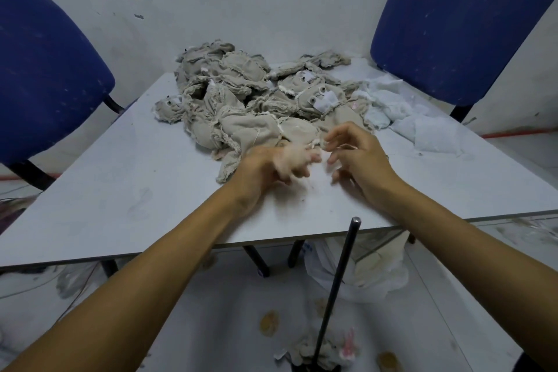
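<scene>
Your left hand (271, 167) grips a pale fluffy piece (294, 157), blurred, on the tabletop (120, 175) just before the fabric pile (256, 93). Your right hand (357, 154) is half curled beside it; I cannot tell if it pinches anything. You seem to be preparing this piece; next, catch its free end firmly.

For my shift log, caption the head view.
Left hand grips a pale fuzzy scrap, right hand open beside it, before a beige fabric pile.

Pale grey flat-topped table (120, 178) in view, its top scuffed and smudged. Across the far middle sprawls a heap of frayed beige fabric toy skins (241, 100), and touching it on the right lies a pile of crumpled white cloth scraps (407, 112).
</scene>
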Available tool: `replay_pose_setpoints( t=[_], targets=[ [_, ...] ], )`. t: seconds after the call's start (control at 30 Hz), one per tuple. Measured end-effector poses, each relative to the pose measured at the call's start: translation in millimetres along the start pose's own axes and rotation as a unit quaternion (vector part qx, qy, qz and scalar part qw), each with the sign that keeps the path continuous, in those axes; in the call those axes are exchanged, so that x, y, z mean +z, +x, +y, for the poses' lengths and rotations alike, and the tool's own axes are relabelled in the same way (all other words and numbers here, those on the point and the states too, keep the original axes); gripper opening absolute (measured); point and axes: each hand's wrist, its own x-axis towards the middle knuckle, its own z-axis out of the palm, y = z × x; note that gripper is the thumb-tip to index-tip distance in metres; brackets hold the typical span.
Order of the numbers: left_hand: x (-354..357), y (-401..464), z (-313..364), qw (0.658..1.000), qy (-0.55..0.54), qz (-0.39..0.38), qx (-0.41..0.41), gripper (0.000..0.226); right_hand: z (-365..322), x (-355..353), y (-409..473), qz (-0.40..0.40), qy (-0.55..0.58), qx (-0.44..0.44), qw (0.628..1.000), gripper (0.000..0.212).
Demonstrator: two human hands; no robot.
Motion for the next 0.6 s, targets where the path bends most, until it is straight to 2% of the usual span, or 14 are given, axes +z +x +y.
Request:
replay_pose_setpoints(
  t=[0.03, 0.07, 0.13, 0.17, 0.2, 0.27, 0.3, 0.37, 0.43, 0.53, 0.6],
  targets=[
    [0, 0, 1, 1.000, -0.003, -0.005, -0.011, 0.043, 2, 0, 1, 0.007, -0.012, 0.003, 1.000, 0.045],
    [2, -1, 1, 1.000, -0.003, 0.022, -0.020, 0.047, 4, 2, 2, 0.007, -0.045, -0.001, 0.999, 0.045],
    [7, 0, -1, 0.989, 0.045, 0.139, -0.017, 0.037, 7, 6, 1, -0.009, -0.152, -0.033, 0.988, 0.043],
    [9, 1, -2, 0.975, 0.109, 0.192, -0.007, 0.028, 7, 8, 0, -0.015, -0.205, -0.055, 0.977, 0.043],
    [10, 1, -5, 0.956, 0.203, 0.212, 0.006, 0.024, 7, 10, 0, -0.018, -0.248, -0.078, 0.965, 0.043],
    [11, 2, -11, 0.910, 0.390, 0.139, 0.024, 0.018, 7, 11, 0, -0.016, -0.298, -0.108, 0.948, 0.038],
    [12, 3, -14, 0.879, 0.467, 0.093, 0.029, 0.024, 8, 12, -1, -0.014, -0.316, -0.115, 0.942, 0.033],
    [13, 5, -20, 0.828, 0.556, 0.056, 0.045, 0.031, 9, 12, 0, -0.012, -0.346, -0.121, 0.930, 0.029],
    [14, 6, -18, 0.835, 0.540, 0.079, 0.067, 0.024, 10, 12, 0, -0.019, -0.374, -0.126, 0.919, 0.030],
    [11, 5, -12, 0.891, 0.439, 0.099, 0.055, 0.016, 9, 12, 0, -0.037, -0.400, -0.132, 0.906, 0.031],
    [10, 3, -8, 0.937, 0.334, 0.092, 0.036, 0.013, 10, 12, 1, -0.037, -0.411, -0.132, 0.901, 0.029]
  ],
)
